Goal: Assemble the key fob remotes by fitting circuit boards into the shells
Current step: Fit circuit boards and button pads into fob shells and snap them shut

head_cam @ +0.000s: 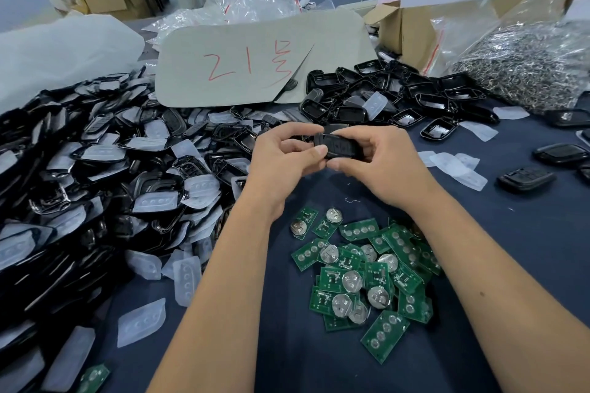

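A dark blue tabletop (pixel 510 265) was crowded with parts. To the left, a deep heap of black shells (pixel 79 169) mixed with translucent rubber button pads (pixel 153 201) spread from the near edge to the middle of the view. Behind the hands lay a pale sheet of card (pixel 255 57) marked in red, and to its right a smaller heap of open black shell halves (pixel 399 96). Further right stood a cardboard box (pixel 412 32) and a clear bag of metal rings (pixel 526 64). A few closed black fobs (pixel 526 179) lay apart on the right side of the tabletop. Near the person, between the forearms, was a loose pile of green circuit boards (pixel 367 271), some showing round silver battery holders.

Above that pile, in the middle of the view, both hands held one black key fob (pixel 340 147) off the tabletop. Its long axis ran roughly left to right, tilted slightly, with its button face towards the camera. The left hand (pixel 281 163) had curled fingers gripping the fob's left end, thumb on the front. The right hand (pixel 380 159) gripped the right end the same way, thumb under the lower edge. The fingers hid much of the fob, so whether its seam was fully closed could not be told.
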A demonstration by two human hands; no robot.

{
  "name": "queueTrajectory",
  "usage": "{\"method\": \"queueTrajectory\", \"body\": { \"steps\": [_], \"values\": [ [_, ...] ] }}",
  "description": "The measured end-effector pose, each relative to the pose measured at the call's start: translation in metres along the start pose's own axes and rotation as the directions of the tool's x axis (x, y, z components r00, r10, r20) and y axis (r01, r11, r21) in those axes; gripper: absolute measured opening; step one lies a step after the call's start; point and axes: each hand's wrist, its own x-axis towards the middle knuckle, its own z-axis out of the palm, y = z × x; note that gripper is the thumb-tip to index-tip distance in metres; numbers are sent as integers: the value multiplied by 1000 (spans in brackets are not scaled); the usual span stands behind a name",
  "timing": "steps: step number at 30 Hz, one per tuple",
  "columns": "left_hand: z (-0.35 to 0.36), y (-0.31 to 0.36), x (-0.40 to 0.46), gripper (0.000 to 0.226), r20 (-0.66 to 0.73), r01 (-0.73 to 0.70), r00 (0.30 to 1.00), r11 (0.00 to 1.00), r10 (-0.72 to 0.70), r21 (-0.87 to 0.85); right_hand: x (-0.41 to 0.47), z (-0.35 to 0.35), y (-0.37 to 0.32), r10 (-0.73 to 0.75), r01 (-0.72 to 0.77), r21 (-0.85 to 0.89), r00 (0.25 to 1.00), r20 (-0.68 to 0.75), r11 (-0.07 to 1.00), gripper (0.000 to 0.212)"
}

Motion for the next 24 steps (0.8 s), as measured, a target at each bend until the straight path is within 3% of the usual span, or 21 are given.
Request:
{"method": "queueTrajectory", "body": {
  "steps": [4, 10, 24],
  "values": [
    [0, -1, 0, 19, -35, -100, 994, 981, 107, 165, 1, -4, 0, -3, 3, -46, 1000, 13, 999, 32],
    [-2, -5, 3, 24, -43, -205, 972, 921, 232, 333, -1, 0, -5, -161, 148, -255, 986, -32, 955, 29],
    [-2, -8, 5, 21, -10, -82, 996, 965, 87, 250, -5, 0, -8, -134, 117, -289, 990, -39, 950, 43]
  ]
}}
